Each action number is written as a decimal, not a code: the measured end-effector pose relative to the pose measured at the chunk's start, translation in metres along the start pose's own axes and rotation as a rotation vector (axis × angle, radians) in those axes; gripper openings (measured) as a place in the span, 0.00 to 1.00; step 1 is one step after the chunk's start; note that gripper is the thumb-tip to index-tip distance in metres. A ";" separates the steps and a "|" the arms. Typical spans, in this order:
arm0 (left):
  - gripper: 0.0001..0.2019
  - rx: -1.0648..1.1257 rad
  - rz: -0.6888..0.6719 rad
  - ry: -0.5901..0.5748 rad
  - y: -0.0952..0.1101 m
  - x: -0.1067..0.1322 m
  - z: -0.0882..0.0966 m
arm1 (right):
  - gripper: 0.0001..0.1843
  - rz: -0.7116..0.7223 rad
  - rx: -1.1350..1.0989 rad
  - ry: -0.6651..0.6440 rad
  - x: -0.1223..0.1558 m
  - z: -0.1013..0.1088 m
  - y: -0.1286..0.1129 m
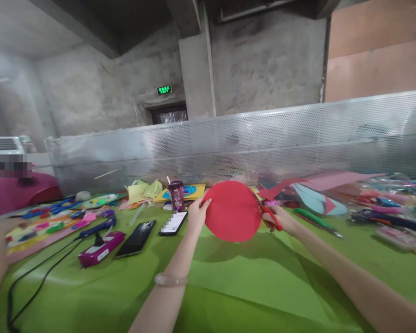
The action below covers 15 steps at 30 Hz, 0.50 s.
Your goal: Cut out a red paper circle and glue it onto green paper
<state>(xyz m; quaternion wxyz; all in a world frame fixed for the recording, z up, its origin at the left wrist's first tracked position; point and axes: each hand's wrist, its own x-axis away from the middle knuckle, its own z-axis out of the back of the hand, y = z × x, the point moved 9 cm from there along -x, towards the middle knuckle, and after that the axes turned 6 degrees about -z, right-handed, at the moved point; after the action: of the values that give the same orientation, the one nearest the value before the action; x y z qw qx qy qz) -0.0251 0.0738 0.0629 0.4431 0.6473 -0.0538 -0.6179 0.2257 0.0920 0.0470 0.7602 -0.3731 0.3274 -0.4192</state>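
A red paper disc point(232, 211) is held up over the green table cover point(256, 277). My left hand point(197, 215) pinches the disc's left edge, thumb on the front. My right hand point(280, 218) grips red-handled scissors point(268, 213) whose blades meet the disc's right edge. A strip of red paper point(280, 186) trails up and to the right from the cut. A clear bangle sits on my left wrist.
Two phones point(136, 238) point(174, 223), a purple case point(97, 249) with a black cable, and a purple cup point(176, 194) lie left of the disc. Coloured craft sheets and packets crowd the back and right. Another person in pink sits far left. A perforated metal screen point(263, 138) stands behind.
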 end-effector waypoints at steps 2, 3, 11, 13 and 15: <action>0.14 -0.002 0.001 0.000 0.000 0.000 0.000 | 0.08 -0.001 0.006 0.003 0.001 0.000 -0.001; 0.14 -0.004 0.002 0.000 0.000 0.000 0.000 | 0.08 -0.001 0.010 0.006 0.001 0.000 -0.002; 0.15 -0.013 0.012 -0.008 -0.003 0.001 -0.001 | 0.07 -0.013 0.037 0.032 0.002 0.003 -0.002; 0.15 -0.016 0.013 -0.010 -0.003 0.001 -0.001 | 0.07 -0.007 0.042 0.032 0.002 0.003 -0.002; 0.15 -0.021 0.014 -0.010 -0.003 0.001 -0.001 | 0.08 0.001 0.046 0.028 0.002 0.002 -0.003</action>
<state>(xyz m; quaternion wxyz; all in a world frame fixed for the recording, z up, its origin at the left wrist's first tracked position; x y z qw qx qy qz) -0.0254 0.0759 0.0599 0.4539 0.6391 -0.0540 -0.6186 0.2274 0.0904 0.0500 0.7640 -0.3495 0.3286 -0.4314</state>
